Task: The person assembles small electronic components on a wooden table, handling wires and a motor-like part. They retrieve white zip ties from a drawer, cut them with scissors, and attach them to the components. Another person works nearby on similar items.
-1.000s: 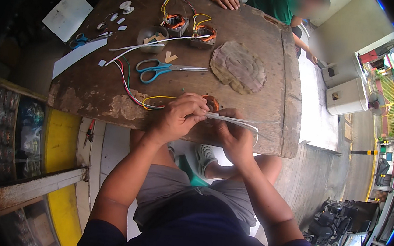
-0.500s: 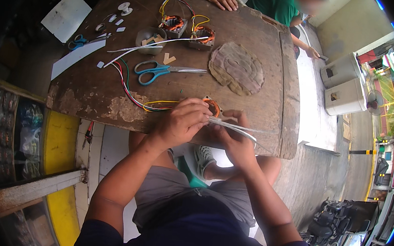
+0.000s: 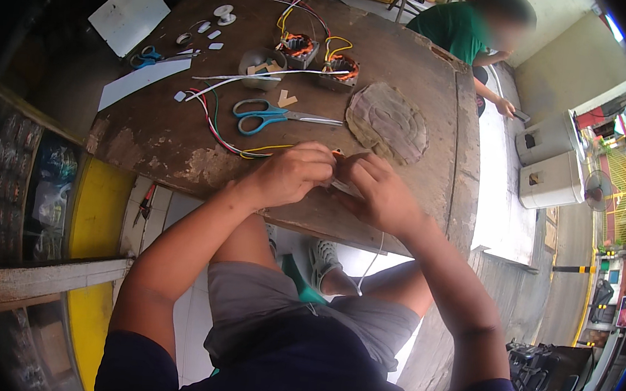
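Both now closer together than a moment ago: right hand (image 3: 380, 190) pinched around white strand (image 3: 360, 283), earlier stretched rightward, now dangling past the edge of the table (image 3: 432, 195); left hand (image 3: 298, 174) with bent fingertips (image 3: 329, 169), grasp impossible to tell. Orange-wound stator (image 3: 337, 152) just beyond the fingertips, mostly hidden behind them. Coloured wires (image 3: 241, 152) to the left; farther off, blue-handled scissors (image 3: 279, 114), brown cloth pad (image 3: 388, 122), and two other stators (image 3: 336, 72) beside a bowl (image 3: 249, 66).
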### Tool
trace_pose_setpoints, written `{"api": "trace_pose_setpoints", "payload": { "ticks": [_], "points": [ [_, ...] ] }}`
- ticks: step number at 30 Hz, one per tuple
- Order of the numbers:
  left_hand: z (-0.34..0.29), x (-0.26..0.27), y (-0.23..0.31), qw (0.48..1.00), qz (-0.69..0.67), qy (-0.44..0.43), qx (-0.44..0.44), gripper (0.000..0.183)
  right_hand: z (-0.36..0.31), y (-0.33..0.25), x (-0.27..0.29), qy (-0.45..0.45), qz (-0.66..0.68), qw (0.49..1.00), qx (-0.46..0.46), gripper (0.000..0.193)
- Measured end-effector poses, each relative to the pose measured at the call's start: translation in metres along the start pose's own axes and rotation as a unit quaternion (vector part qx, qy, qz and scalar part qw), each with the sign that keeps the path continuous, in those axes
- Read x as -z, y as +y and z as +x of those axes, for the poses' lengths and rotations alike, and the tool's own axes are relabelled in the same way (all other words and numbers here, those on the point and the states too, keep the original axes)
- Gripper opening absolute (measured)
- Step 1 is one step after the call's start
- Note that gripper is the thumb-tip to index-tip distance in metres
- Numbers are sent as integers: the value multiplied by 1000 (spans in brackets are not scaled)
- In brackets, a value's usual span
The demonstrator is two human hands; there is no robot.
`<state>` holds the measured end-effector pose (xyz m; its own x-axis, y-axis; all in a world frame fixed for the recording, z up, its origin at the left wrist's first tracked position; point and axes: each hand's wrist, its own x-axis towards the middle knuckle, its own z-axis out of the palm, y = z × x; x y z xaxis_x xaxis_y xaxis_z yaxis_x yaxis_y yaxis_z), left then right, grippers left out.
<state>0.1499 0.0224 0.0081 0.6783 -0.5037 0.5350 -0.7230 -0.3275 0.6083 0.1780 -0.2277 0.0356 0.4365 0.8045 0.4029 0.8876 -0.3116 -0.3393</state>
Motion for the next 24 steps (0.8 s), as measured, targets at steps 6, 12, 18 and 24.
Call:
{"api": "trace_pose_setpoints", "payload": {
  "ticks": [6,12,18,24],
  "points": [
    [0,-2,-7,998,-59,-11,-6,16,-9,-5,-11,58,78,995,-33,37],
    [6,7,-11,994,-82,-68,-4,16,-18,-4,-28,114,45,992,20,41],
    [17,16,-13,987,-98,-118,42,18,-20,-1,-25,107,7,992,61,37],
    [14,15,-16,987,-135,-86,26,17,-19,0,-23,97,16,993,69,35]
  ]
}}
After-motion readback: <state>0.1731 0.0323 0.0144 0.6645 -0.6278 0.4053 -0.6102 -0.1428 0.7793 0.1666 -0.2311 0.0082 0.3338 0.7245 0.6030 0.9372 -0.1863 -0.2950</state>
